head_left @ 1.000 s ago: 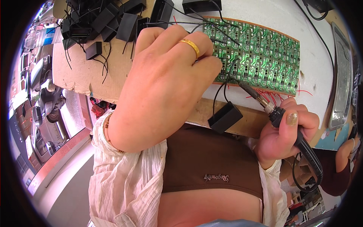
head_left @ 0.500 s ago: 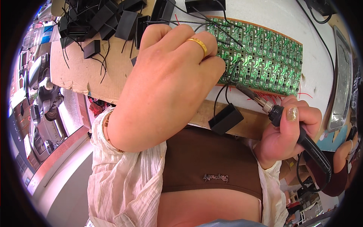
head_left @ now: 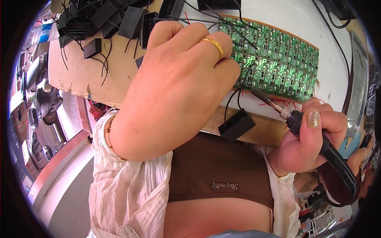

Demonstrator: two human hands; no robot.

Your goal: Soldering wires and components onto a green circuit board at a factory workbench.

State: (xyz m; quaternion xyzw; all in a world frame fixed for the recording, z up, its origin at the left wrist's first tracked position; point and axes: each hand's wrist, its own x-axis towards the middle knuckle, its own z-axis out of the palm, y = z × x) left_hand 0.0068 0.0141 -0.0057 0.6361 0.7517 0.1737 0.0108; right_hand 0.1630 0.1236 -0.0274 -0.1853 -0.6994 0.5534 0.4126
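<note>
The green circuit board lies on a white sheet, its left end partly covered by the left hand, fingers curled in — their tips are hidden, so I cannot tell what they hold. The right hand is closed round a soldering iron, tip near the board's lower edge; 1 black box with 2 wires sits below — more boxes pile up at upper left.

Grn PCB; blk box; blk iron handle
</note>
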